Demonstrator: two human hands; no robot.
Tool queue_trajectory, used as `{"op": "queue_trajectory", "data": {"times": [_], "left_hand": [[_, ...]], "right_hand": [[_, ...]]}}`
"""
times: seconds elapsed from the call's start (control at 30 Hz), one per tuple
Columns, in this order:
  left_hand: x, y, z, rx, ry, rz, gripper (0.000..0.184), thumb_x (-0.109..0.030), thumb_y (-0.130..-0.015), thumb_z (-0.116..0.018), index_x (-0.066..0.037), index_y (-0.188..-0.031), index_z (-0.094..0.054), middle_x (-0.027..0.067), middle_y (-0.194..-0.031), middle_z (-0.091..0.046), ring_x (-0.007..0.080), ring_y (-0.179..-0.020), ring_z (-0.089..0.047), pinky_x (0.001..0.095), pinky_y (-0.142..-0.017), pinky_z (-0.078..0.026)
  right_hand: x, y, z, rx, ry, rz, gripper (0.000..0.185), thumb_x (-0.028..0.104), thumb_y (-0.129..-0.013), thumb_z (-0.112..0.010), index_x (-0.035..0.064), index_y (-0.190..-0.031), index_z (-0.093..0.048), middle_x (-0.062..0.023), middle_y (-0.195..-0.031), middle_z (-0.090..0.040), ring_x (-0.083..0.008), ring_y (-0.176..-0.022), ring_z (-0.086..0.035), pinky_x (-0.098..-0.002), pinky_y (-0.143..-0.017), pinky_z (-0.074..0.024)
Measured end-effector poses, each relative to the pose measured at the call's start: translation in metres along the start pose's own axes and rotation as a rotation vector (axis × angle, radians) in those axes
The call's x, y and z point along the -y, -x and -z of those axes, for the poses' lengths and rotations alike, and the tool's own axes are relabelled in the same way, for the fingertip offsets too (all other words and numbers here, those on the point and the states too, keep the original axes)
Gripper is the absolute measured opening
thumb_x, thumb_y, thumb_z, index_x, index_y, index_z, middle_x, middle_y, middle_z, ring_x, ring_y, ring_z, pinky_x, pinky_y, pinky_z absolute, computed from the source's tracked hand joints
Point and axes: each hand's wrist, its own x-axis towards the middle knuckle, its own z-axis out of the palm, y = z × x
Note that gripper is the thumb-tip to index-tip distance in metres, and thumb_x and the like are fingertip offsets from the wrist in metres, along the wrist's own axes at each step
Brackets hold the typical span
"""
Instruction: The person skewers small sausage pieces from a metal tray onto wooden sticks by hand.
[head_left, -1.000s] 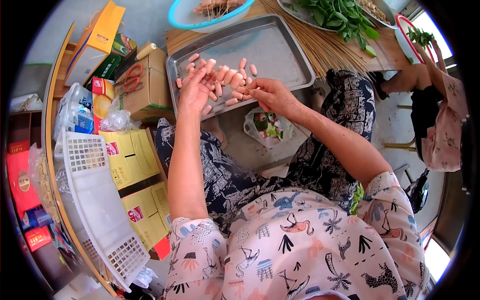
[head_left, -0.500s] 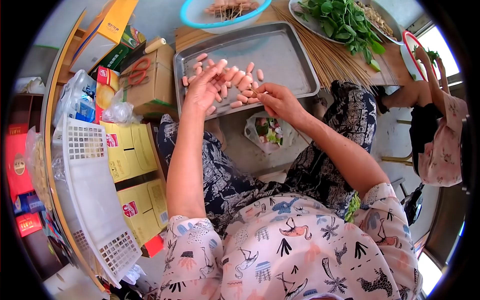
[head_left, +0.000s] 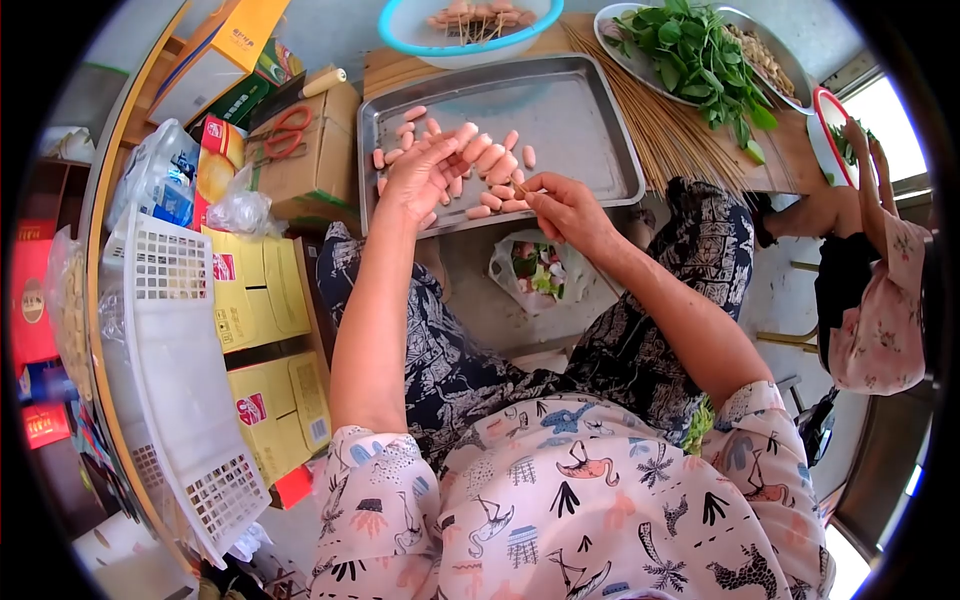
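Note:
Over the near left part of a metal tray point(head_left: 590, 120), my left hand point(head_left: 420, 180) is closed, its fingertips on a small pink sausage point(head_left: 466, 134). A short row of sausages point(head_left: 490, 157) slants from there toward my right hand point(head_left: 565, 208), apparently threaded on a thin wooden skewer point(head_left: 520, 187). The thumb and fingers of my right hand pinch this skewer near the tray's front edge. Several loose sausages point(head_left: 485, 205) lie in the tray below and around both hands. My left fingers hide part of the nearest sausages.
Behind the tray stands a blue-rimmed bowl point(head_left: 470, 45) with skewered sausages. Bare bamboo skewers point(head_left: 650, 130) lie right of it, beside plates of green leaves point(head_left: 700, 55). A plastic bag of scraps point(head_left: 535, 270) sits below. Scissors point(head_left: 288, 132) rest on a carton at left. Another person point(head_left: 880, 290) sits at right.
The whole view has shifted slightly, so the tray sits a little lower and further right. Both hands keep their hold, with the sausage row between them much the same.

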Motion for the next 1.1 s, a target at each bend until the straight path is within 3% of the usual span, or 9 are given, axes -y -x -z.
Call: {"op": "queue_trajectory", "data": {"times": [0.07, 0.17, 0.23, 0.33, 0.47, 0.6, 0.7, 0.77, 1.1], "left_hand": [[-0.001, 0.002, -0.002, 0.034, -0.014, 0.055, 0.035, -0.032, -0.08, -0.068, -0.005, -0.1, -0.059, 0.0099, -0.087, -0.063, 0.0101, -0.069, -0.059, 0.0161, -0.038, -0.035], [0.003, 0.004, -0.009, -0.007, -0.035, -0.066, 0.033, -0.03, -0.081, -0.067, -0.005, -0.101, -0.059, 0.01, -0.089, -0.063, 0.0117, -0.079, -0.062, 0.0158, -0.041, -0.036], [-0.001, 0.009, -0.015, -0.023, 0.014, -0.041, 0.028, -0.025, -0.083, -0.064, -0.004, -0.101, -0.059, 0.0093, -0.093, -0.062, 0.0138, -0.089, -0.062, 0.0171, -0.048, -0.043], [-0.007, 0.008, -0.014, 0.1, 0.102, 0.024, 0.026, -0.024, -0.087, -0.06, -0.003, -0.103, -0.058, 0.0076, -0.094, -0.062, 0.0166, -0.091, -0.063, 0.0222, -0.058, -0.051], [-0.008, 0.016, -0.036, 0.01, 0.08, -0.033, 0.027, -0.025, -0.09, -0.057, -0.003, -0.105, -0.057, 0.0061, -0.096, -0.062, 0.0193, -0.093, -0.063, 0.0263, -0.063, -0.054], [0.009, 0.007, -0.021, 0.146, -0.068, 0.069, 0.032, -0.028, -0.09, -0.058, -0.005, -0.111, -0.056, 0.0072, -0.099, -0.063, 0.0168, -0.086, -0.064, 0.0261, -0.062, -0.053], [0.024, 0.01, -0.027, 0.178, -0.316, 0.174, 0.037, -0.026, -0.09, -0.058, -0.003, -0.119, -0.053, 0.0092, -0.101, -0.065, 0.0159, -0.071, -0.064, 0.0257, -0.06, -0.053], [0.025, 0.029, -0.049, 0.253, -0.43, 0.2, 0.034, -0.025, -0.09, -0.057, -0.001, -0.115, -0.055, 0.0105, -0.102, -0.065, 0.0125, -0.068, -0.062, 0.0223, -0.055, -0.051], [0.061, 0.087, -0.113, 0.163, -0.15, 0.303, 0.024, -0.01, -0.088, -0.06, 0.002, -0.107, -0.059, 0.0059, -0.083, -0.062, 0.0089, -0.06, -0.057, 0.0206, -0.052, -0.047]], "right_hand": [[-0.001, 0.0, 0.001, 0.006, 0.014, 0.003, 0.017, 0.011, -0.095, -0.046, -0.002, -0.096, -0.056, -0.0008, -0.073, -0.059, -0.0024, -0.045, -0.04, -0.0189, -0.039, -0.0293], [-0.003, -0.001, 0.001, 0.006, 0.017, 0.0, 0.017, 0.011, -0.095, -0.046, -0.0024, -0.098, -0.056, -0.001, -0.075, -0.06, -0.0023, -0.045, -0.04, -0.0187, -0.039, -0.0291], [-0.002, -0.001, 0.0, 0.002, 0.009, -0.006, 0.017, 0.011, -0.095, -0.046, -0.0026, -0.099, -0.056, -0.0012, -0.076, -0.06, -0.0022, -0.045, -0.04, -0.0185, -0.039, -0.0289], [0.001, -0.001, -0.002, -0.004, -0.047, -0.008, 0.018, 0.01, -0.095, -0.045, -0.0026, -0.103, -0.056, -0.0015, -0.079, -0.061, -0.0021, -0.046, -0.04, -0.0179, -0.039, -0.0291], [-0.003, -0.004, -0.001, -0.017, -0.005, 0.006, 0.019, 0.012, -0.095, -0.047, -0.0014, -0.102, -0.057, 0.0003, -0.07, -0.057, -0.0026, -0.047, -0.04, -0.0182, -0.041, -0.0295], [-0.003, -0.008, 0.004, -0.102, -0.126, -0.019, 0.021, 0.017, -0.095, -0.047, 0.0014, -0.103, -0.058, 0.0023, -0.059, -0.047, -0.0043, -0.05, -0.041, -0.0199, -0.045, -0.0305], [-0.006, -0.019, 0.013, -0.195, -0.356, -0.015, 0.021, 0.018, -0.094, -0.05, 0.0008, -0.103, -0.058, 0.0002, -0.062, -0.051, -0.007, -0.052, -0.046, -0.0218, -0.047, -0.0336], [-0.007, -0.025, 0.022, -0.2, -0.522, 0.001, 0.018, 0.018, -0.093, -0.052, 0.0029, -0.1, -0.057, -0.0013, -0.066, -0.055, -0.0094, -0.054, -0.05, -0.0232, -0.049, -0.0376], [0.006, -0.02, 0.026, -0.315, -0.612, 0.061, 0.013, 0.02, -0.092, -0.054, 0.0071, -0.096, -0.055, -0.0013, -0.068, -0.056, -0.01, -0.055, -0.051, -0.0225, -0.051, -0.0396]]}}
